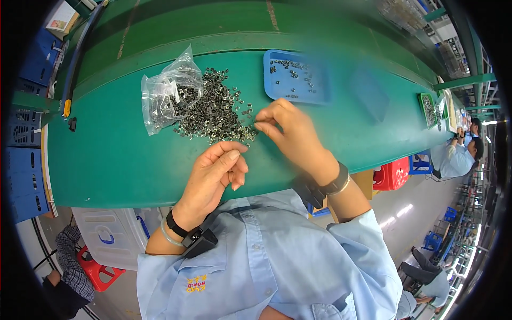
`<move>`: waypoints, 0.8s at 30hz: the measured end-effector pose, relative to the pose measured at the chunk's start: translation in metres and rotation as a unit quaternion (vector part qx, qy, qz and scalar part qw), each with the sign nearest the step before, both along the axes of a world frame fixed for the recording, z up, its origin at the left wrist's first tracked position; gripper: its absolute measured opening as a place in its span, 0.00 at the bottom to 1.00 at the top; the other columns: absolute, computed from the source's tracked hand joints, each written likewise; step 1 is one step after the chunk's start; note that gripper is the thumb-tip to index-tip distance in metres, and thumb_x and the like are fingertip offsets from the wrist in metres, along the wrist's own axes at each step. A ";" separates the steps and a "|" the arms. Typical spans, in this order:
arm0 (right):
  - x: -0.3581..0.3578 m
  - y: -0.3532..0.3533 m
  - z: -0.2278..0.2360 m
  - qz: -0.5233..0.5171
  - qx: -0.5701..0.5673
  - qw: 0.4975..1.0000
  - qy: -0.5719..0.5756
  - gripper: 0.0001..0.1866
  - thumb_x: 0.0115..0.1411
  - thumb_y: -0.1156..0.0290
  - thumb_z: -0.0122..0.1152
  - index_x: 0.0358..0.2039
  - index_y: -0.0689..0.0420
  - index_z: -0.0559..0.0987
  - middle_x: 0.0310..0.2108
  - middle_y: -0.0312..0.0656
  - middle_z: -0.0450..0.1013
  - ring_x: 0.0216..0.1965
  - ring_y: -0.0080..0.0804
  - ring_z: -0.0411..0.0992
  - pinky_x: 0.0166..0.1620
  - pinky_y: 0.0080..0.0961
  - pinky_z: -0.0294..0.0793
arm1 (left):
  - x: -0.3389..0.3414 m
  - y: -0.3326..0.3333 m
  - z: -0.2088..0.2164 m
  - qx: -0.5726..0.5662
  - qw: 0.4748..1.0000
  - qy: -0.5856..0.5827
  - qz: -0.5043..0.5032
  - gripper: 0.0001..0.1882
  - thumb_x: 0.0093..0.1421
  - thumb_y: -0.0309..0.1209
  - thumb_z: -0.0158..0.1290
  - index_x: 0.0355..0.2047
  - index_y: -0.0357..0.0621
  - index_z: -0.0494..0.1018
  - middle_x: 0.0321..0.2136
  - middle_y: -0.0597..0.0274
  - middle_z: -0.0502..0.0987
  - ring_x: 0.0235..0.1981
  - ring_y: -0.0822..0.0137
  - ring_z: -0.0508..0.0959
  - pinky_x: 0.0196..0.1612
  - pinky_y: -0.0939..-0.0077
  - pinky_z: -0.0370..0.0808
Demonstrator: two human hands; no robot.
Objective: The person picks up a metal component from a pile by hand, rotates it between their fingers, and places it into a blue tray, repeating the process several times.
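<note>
A heap of small dark and silvery metal parts (216, 106) lies on the green work surface (117, 170). At the heap's right edge my right hand (290, 128) pinches thumb and forefinger together. Whatever sits between those fingertips is too small to make out. Close to the heap's near edge is my left hand (213, 170), its fingers curled and the thumb lying along the forefinger; its grip is hidden. A clear plastic bag (157, 104) with more of the parts rests against the heap's left side. Beyond my right hand, a blue tray (290, 92) holds scattered small parts.
A green belt (213, 24) runs behind the table's raised edge. Farther right stands a green tray (426, 109) of small parts. Below the table are a lidded plastic box (109, 242) and a red stool (392, 173). Other people sit at the right and lower left.
</note>
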State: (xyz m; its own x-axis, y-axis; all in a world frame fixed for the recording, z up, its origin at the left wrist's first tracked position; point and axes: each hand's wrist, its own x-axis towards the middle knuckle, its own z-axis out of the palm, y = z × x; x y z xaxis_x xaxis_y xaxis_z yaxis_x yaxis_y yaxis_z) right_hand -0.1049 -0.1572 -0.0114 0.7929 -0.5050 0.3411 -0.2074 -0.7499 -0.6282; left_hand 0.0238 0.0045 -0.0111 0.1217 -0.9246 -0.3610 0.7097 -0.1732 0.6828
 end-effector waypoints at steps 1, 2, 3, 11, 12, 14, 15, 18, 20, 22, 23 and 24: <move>-0.004 0.005 0.006 0.013 0.018 0.999 -0.024 0.09 0.48 0.75 0.65 0.30 0.57 0.75 0.29 0.40 0.71 0.30 0.37 0.71 0.31 0.30 0.71 | -0.001 -0.001 0.002 0.001 1.000 -0.005 -0.001 0.12 0.65 0.34 0.46 0.43 0.38 0.69 0.26 0.64 0.73 0.23 0.76 0.72 0.24 0.83 0.68; -0.007 0.009 0.011 0.027 0.036 0.998 -0.049 0.09 0.47 0.76 0.66 0.30 0.57 0.75 0.29 0.40 0.71 0.31 0.37 0.71 0.32 0.30 0.72 | -0.002 -0.003 0.004 0.002 1.000 -0.006 -0.002 0.12 0.65 0.34 0.46 0.43 0.38 0.69 0.26 0.64 0.73 0.23 0.76 0.72 0.24 0.83 0.68; -0.010 0.012 0.014 0.025 0.036 0.998 -0.050 0.09 0.47 0.76 0.66 0.30 0.57 0.75 0.29 0.40 0.71 0.31 0.37 0.71 0.32 0.30 0.72 | -0.004 -0.007 0.007 0.000 1.000 -0.005 0.001 0.12 0.65 0.34 0.46 0.43 0.38 0.69 0.26 0.63 0.74 0.23 0.76 0.72 0.24 0.83 0.68; -0.030 0.024 0.020 0.074 -0.017 0.992 -0.099 0.11 0.48 0.76 0.64 0.34 0.55 0.76 0.30 0.37 0.71 0.32 0.36 0.71 0.34 0.31 0.71 | -0.022 -0.015 0.015 -0.007 1.000 -0.016 0.000 0.10 0.63 0.31 0.49 0.42 0.39 0.68 0.27 0.62 0.75 0.22 0.75 0.73 0.23 0.84 0.68; -0.032 0.027 0.019 0.063 0.011 0.993 -0.103 0.11 0.48 0.77 0.64 0.34 0.55 0.76 0.30 0.37 0.71 0.32 0.36 0.71 0.34 0.30 0.71 | -0.023 -0.015 0.016 -0.007 1.000 -0.013 0.004 0.09 0.63 0.31 0.49 0.41 0.39 0.68 0.27 0.61 0.75 0.22 0.75 0.73 0.23 0.84 0.68; -0.035 0.032 0.017 0.042 0.068 0.991 -0.110 0.11 0.49 0.78 0.65 0.34 0.55 0.76 0.30 0.38 0.72 0.34 0.35 0.71 0.35 0.28 0.72 | -0.026 -0.014 0.016 -0.006 1.000 -0.013 0.006 0.09 0.63 0.30 0.50 0.41 0.39 0.68 0.27 0.61 0.75 0.22 0.75 0.73 0.23 0.84 0.68; -0.037 0.034 0.016 0.041 0.068 0.991 -0.111 0.11 0.49 0.78 0.65 0.34 0.55 0.76 0.30 0.38 0.72 0.34 0.35 0.71 0.35 0.28 0.72 | -0.027 -0.013 0.016 -0.010 1.000 -0.018 0.005 0.09 0.63 0.30 0.50 0.41 0.39 0.68 0.27 0.61 0.75 0.22 0.75 0.73 0.23 0.84 0.68; -0.041 0.037 0.011 0.034 0.087 0.987 -0.132 0.12 0.49 0.78 0.64 0.35 0.55 0.76 0.31 0.37 0.72 0.34 0.34 0.71 0.35 0.27 0.71 | -0.030 -0.012 0.015 -0.016 0.999 -0.029 0.002 0.09 0.63 0.30 0.49 0.40 0.40 0.68 0.27 0.61 0.75 0.22 0.75 0.73 0.23 0.84 0.68; -0.042 0.037 0.012 0.034 0.078 0.988 -0.132 0.11 0.49 0.78 0.64 0.35 0.55 0.76 0.32 0.37 0.72 0.34 0.34 0.71 0.35 0.27 0.71 | -0.030 -0.011 0.016 -0.017 0.999 -0.033 -0.004 0.08 0.63 0.30 0.49 0.40 0.40 0.68 0.27 0.60 0.75 0.22 0.75 0.73 0.23 0.84 0.69; -0.043 0.038 0.012 0.034 0.058 0.989 -0.128 0.11 0.49 0.78 0.64 0.35 0.54 0.76 0.32 0.37 0.71 0.35 0.34 0.71 0.35 0.27 0.71 | -0.031 -0.011 0.016 -0.018 0.999 -0.035 -0.007 0.08 0.63 0.30 0.49 0.40 0.40 0.68 0.28 0.60 0.76 0.22 0.75 0.73 0.23 0.84 0.69; -0.044 0.037 0.012 0.034 0.058 0.989 -0.128 0.11 0.49 0.78 0.64 0.35 0.54 0.76 0.32 0.37 0.71 0.35 0.34 0.71 0.35 0.27 0.71 | -0.032 -0.011 0.016 -0.019 0.999 -0.038 -0.006 0.08 0.63 0.30 0.49 0.40 0.40 0.68 0.28 0.60 0.76 0.23 0.75 0.73 0.23 0.84 0.69; -0.046 0.037 0.012 0.034 0.058 0.990 -0.123 0.11 0.49 0.78 0.64 0.35 0.54 0.76 0.33 0.37 0.71 0.35 0.34 0.70 0.36 0.27 0.71 | -0.032 -0.011 0.016 -0.019 0.999 -0.041 -0.005 0.08 0.63 0.30 0.49 0.40 0.40 0.68 0.28 0.60 0.76 0.23 0.75 0.73 0.23 0.84 0.69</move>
State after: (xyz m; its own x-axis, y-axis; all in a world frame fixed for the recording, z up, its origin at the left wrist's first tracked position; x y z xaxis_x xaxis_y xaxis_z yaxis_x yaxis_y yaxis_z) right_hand -0.1505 -0.1206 0.0008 0.7270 -0.4999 0.4707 0.0116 -0.6764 -0.7364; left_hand -0.0084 -0.0063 0.0053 0.1401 -0.9389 -0.3143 0.6500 -0.1522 0.7446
